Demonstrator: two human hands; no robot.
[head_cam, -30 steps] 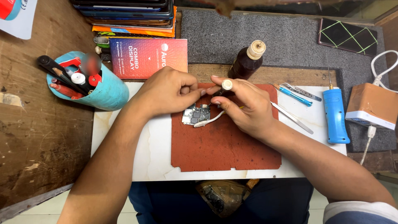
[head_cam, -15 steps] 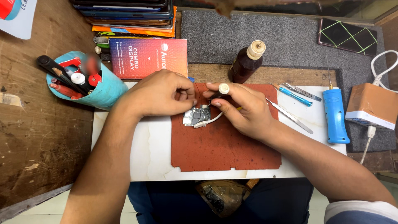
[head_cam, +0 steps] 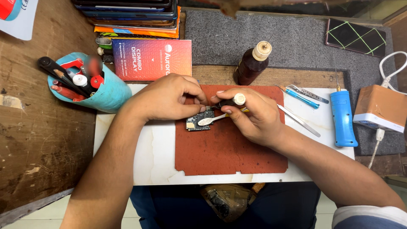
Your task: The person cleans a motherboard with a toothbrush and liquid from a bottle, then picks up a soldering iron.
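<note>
A small dark circuit board point(head_cam: 196, 123) lies at the upper left of a red work mat point(head_cam: 229, 152). My left hand point(head_cam: 167, 99) pinches the board's top edge and holds it down. My right hand point(head_cam: 254, 118) is closed around a dark-handled tool with a round cream end cap point(head_cam: 239, 99); the tool's tip points left at the board's right side. A white brush head point(head_cam: 207, 121) rests across the board, and its handle runs under my right fingers. The tool's tip is hidden between my two hands.
A turquoise cup of pens and tools point(head_cam: 106, 95) stands left. A brown bottle point(head_cam: 251, 65) stands behind the mat, beside a red box point(head_cam: 152, 59). On the right lie tweezers point(head_cam: 299, 121), a blue pen tool point(head_cam: 342, 118), an orange-and-white box with cables point(head_cam: 379, 108) and a phone point(head_cam: 355, 37).
My right hand has shifted slightly right and toward me, so the tool's cream cap sits lower. The left hand and the board stay put.
</note>
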